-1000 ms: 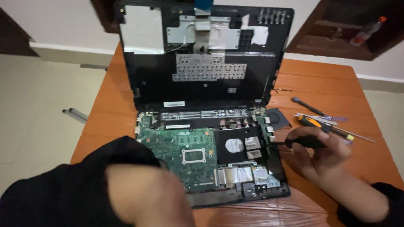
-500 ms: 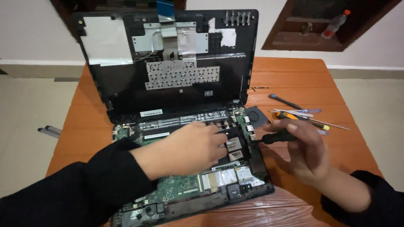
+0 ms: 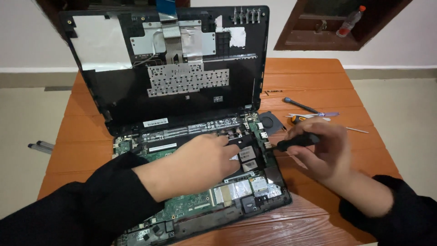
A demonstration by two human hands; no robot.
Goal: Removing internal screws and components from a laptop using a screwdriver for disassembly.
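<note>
1. A white rectangular sticker sits on the lower left edge of the raised black cover panel, slightly tilted.
2. A long black label strip with small white print runs along the hinge edge of the opened laptop base.
3. A narrow white label lies just below it, on the left part of the base.
4. Small white-grey labels lie on the black drive near the base's right edge.
5. A small black-and-white sticker sits under the keyboard backing plate.
</note>
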